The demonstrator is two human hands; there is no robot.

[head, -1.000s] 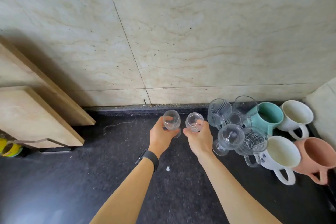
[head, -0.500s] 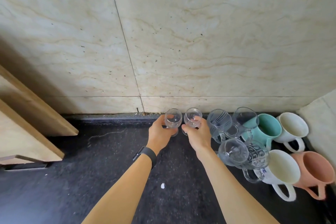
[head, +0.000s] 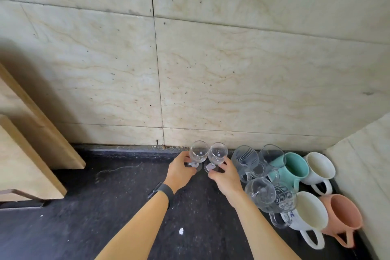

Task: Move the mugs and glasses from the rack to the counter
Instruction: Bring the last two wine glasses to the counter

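L hand, R hand moved glasses nearer wall; bases partly hidden.

My left hand partly covers the foot of the left small clear stemmed glass, my right hand that of the right stemmed glass; whether either touches the black counter I cannot tell.

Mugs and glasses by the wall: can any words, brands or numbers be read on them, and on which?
No text here is legible.
On the front white mug: blue print on its side, too blurred to read.
On the right stemmed glass: pale patch at its foot, possibly a sticker, unreadable.
On the left stemmed glass: no marking seen.
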